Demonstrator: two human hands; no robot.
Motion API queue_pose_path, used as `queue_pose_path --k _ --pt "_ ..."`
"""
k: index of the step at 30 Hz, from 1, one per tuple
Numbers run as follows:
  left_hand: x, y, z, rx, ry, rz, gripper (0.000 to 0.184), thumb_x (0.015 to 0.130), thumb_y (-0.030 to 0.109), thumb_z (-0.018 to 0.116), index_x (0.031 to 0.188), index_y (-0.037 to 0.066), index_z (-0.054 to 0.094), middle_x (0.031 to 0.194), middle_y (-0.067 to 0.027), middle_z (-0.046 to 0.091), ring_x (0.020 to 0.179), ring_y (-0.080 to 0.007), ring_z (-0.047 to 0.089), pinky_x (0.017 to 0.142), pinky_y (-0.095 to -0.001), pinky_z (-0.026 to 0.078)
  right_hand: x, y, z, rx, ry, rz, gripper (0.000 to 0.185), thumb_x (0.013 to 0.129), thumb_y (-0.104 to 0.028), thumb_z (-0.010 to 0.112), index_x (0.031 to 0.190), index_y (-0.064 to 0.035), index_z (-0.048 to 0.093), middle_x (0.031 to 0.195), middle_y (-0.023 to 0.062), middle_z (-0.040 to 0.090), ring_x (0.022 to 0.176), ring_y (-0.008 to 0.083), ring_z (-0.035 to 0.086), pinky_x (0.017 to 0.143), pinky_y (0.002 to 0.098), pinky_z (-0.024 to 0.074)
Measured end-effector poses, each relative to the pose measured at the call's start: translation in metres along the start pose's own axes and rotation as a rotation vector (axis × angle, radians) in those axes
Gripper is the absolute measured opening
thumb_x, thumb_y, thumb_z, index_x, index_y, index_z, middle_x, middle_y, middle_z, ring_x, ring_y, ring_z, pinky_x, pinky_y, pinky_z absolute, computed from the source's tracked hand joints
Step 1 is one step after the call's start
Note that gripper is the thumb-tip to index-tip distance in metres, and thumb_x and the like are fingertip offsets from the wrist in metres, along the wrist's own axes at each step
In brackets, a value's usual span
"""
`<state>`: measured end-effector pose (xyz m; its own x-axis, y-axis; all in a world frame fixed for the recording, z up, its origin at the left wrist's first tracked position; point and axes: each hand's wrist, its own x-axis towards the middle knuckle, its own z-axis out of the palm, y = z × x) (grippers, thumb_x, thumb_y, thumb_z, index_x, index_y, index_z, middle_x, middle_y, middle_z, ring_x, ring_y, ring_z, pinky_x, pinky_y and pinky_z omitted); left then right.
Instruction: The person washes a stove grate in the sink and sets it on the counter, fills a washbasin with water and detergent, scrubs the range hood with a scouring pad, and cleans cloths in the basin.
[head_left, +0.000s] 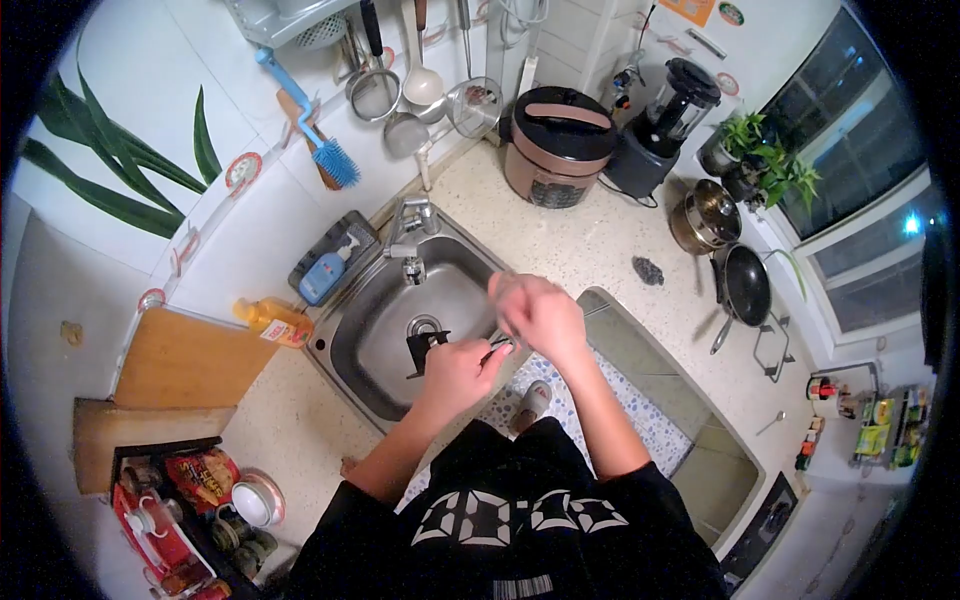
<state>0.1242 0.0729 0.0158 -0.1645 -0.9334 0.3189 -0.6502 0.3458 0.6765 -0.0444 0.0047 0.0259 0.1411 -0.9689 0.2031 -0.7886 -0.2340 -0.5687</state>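
Observation:
My left hand (460,375) is closed at the front edge of the sink (345,330), its fingers wrapped round a thin dark object (494,352) whose kind I cannot make out. A flat black piece (425,350) shows just beyond this hand, over the sink basin near the drain; whether it joins the held object is hidden. My right hand (540,312) is beside the left, above the right rim of the sink. Its fingers are curled and smeared by motion, so what they hold, if anything, does not show. The faucet (412,240) stands behind the basin.
An orange bottle (275,322) and a blue soap bottle (328,272) stand left of the sink. A rice cooker (560,150), blender (665,130), pot (705,215) and frying pan (745,285) line the counter. A blue brush (335,163) and several utensils hang on the wall.

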Motion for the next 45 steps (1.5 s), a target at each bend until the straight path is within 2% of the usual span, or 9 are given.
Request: queue_pose_path --k 2,6,12,18,21,27,30,35,45 --pt "0.000 0.001 0.001 0.017 -0.003 0.010 0.039 0.087 0.026 0.074 0.059 0.004 0.057 0.055 -0.0135 0.054 0.047 -0.0312 0.055 0.046 -0.0393 0.042 -0.002 -0.008 -0.007 -0.222 0.115 -0.241 0.026 0.080 -0.023 0.070 0.097 -0.0042 0.066 0.087 0.0202 0.065 0.080 0.0428 0.065 0.067 0.0484 0.0530" --pt "-0.003 -0.004 0.008 0.006 0.005 0.051 0.038 0.087 0.025 0.073 0.059 0.005 0.058 0.054 -0.0123 0.055 0.046 -0.0310 0.055 0.045 -0.0393 0.042 -0.002 0.009 0.021 -0.069 -0.248 -0.019 0.028 0.077 -0.013 0.070 0.103 -0.0054 0.067 0.091 0.0204 0.063 0.084 0.0424 0.064 0.072 0.0499 0.0525" --pt "-0.004 -0.007 0.010 -0.001 0.051 0.052 0.038 0.086 0.025 0.074 0.057 0.005 0.057 0.054 -0.0127 0.054 0.045 -0.0306 0.054 0.044 -0.0391 0.041 -0.009 0.019 0.042 0.225 -0.017 -0.075 0.025 0.081 -0.008 0.066 0.105 -0.0032 0.068 0.092 0.0236 0.066 0.077 0.0427 0.064 0.072 0.0480 0.0541" --pt "-0.003 -0.007 0.007 0.005 0.061 0.007 0.039 0.085 0.025 0.075 0.059 0.004 0.057 0.053 -0.0137 0.052 0.045 -0.0310 0.052 0.044 -0.0388 0.040 -0.016 0.001 0.037 0.576 0.317 0.143 0.022 0.090 -0.004 0.062 0.111 -0.0005 0.068 0.086 0.0137 0.071 0.063 0.0187 0.066 0.065 0.0324 0.0536" --pt "-0.004 -0.010 0.004 -0.062 0.084 -0.048 0.039 0.086 0.025 0.075 0.059 0.003 0.057 0.053 -0.0142 0.051 0.044 -0.0308 0.050 0.044 -0.0383 0.038 -0.016 0.024 0.032 0.680 0.415 0.328 0.020 0.094 -0.004 0.058 0.112 -0.0007 0.066 0.088 0.0040 0.068 0.074 0.0082 0.061 0.069 0.0272 0.0512" --pt "-0.004 -0.010 -0.009 -0.169 0.093 -0.158 0.039 0.086 0.023 0.076 0.061 0.000 0.057 0.051 -0.0132 0.048 0.043 -0.0241 0.040 0.044 -0.0355 0.033 -0.026 0.087 0.003 1.177 0.502 0.218 0.042 0.104 -0.035 0.053 0.131 -0.0033 0.051 0.129 0.0042 0.057 0.118 0.0152 0.054 0.102 0.0356 0.0442" --pt "-0.002 -0.012 -0.009 -0.228 0.103 -0.212 0.039 0.086 0.024 0.076 0.062 -0.001 0.058 0.051 -0.0125 0.047 0.043 -0.0195 0.037 0.044 -0.0349 0.031 -0.027 0.077 -0.014 1.285 0.481 0.122 0.024 0.102 -0.017 0.049 0.110 0.0012 0.063 0.126 0.0057 0.057 0.109 0.0160 0.056 0.091 0.0319 0.0471" --pt "0.010 -0.008 -0.020 -0.202 0.060 -0.241 0.037 0.089 0.022 0.072 0.064 -0.001 0.060 0.054 -0.0179 0.049 0.042 -0.0262 0.039 0.045 -0.0365 0.034 -0.026 0.037 -0.027 0.553 0.116 -0.418 0.047 0.066 -0.013 0.081 0.112 -0.0104 0.069 0.142 0.0157 0.048 0.127 0.0339 0.051 0.104 0.0442 0.0435" --pt "0.014 -0.017 -0.020 -0.522 -0.080 -0.220 0.056 0.106 0.034 0.036 0.079 -0.004 0.067 0.069 -0.0098 0.066 0.061 -0.0158 0.058 0.060 -0.0304 0.046 -0.020 -0.010 -0.003 0.118 0.078 -0.638 0.029 0.067 -0.004 0.071 0.095 -0.0003 0.067 0.100 0.0127 0.067 0.103 0.0297 0.064 0.103 0.0449 0.0488"
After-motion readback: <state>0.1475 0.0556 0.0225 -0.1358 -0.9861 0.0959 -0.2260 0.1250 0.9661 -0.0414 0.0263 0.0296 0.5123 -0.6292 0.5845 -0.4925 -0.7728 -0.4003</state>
